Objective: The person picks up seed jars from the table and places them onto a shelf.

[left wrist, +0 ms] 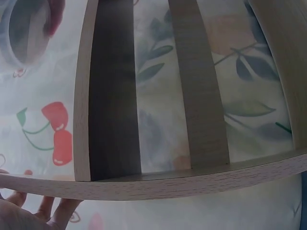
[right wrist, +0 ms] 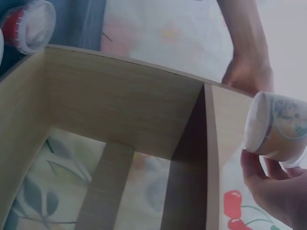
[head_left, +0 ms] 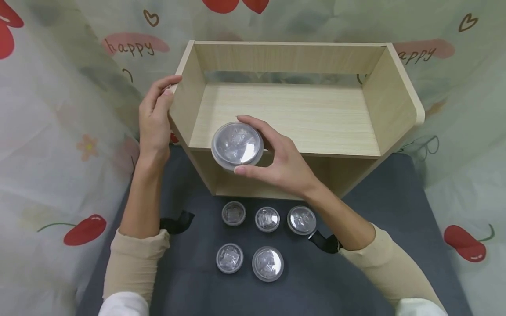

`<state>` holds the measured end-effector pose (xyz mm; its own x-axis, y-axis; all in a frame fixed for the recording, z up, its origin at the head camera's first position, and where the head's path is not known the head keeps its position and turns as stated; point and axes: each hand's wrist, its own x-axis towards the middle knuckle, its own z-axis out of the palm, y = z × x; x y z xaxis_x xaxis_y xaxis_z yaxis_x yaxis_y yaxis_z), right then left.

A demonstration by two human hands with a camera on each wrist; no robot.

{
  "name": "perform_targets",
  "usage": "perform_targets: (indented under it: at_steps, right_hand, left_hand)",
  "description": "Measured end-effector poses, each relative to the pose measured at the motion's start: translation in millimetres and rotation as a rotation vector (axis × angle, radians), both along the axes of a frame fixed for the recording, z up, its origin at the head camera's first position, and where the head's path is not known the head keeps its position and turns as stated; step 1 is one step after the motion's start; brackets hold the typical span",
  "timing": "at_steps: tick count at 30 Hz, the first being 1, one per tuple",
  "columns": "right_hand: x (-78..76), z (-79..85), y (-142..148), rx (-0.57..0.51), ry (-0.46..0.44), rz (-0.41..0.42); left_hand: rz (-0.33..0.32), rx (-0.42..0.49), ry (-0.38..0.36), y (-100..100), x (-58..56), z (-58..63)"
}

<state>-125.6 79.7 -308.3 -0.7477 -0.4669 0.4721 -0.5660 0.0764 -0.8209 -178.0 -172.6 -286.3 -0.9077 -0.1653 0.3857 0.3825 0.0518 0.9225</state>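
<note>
Seen from the head camera, a person's bare hands work at a pale wooden shelf (head_left: 292, 114) that stands at 12 o'clock, with an upper level above a lower one. Close to the centre, a shade toward 11 o'clock, the right hand (head_left: 286, 164) pinches a round cup (head_left: 237, 145) with a clear lid, thumb on its near side and fingers on its far side. The cup is upright or nearly so, and overlaps the front edge of the upper board; whether it touches the wood cannot be told. The right wrist view shows a printed pattern on the cup's side, at 3 o'clock.

At 10 o'clock, the left hand (head_left: 155, 114) grips the edge of the shelf's left side panel, fingertips and thumb resting close together on the wood.

Five more lidded cups (head_left: 267, 219) stand apart from one another on a dark cloth (head_left: 189, 272), between 5 and 7 o'clock: three in a row just in front of the shelf, two nearer the person. Beige sleeves (head_left: 136, 263) reach in from 7 and 5 o'clock, and a black strap (head_left: 177, 223) shows beside each forearm. Around everything hangs a pale curtain (head_left: 47, 166) printed with red cherries, brown hearts and the word "happy"
</note>
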Motion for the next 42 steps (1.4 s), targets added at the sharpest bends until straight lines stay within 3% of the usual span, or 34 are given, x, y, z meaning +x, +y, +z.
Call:
perform_targets:
  at_steps: [7,17,30,42]
  right_hand:
    - [-10.6,13.5,-8.5,-0.006,-0.036,-0.040]
    - [-25.1,17.8,-17.1,-0.039,-0.067,-0.054]
    - [-45.5,19.0,-32.4,-0.085,-0.140,-0.120]
    - [-53.1,10.8,-41.6,-0.098,-0.153,-0.153]
  left_hand:
    - [-0.024,0.044,0.002,0.4,0.0,-0.8]
    - [-0.053,0.086,-0.012,0.0,-0.4,-0.3]
    - [-0.060,0.074,-0.019,-1.1,1.4,-0.4]
    - [-0.055,0.083,-0.019,-1.6,3.3,-2.1]
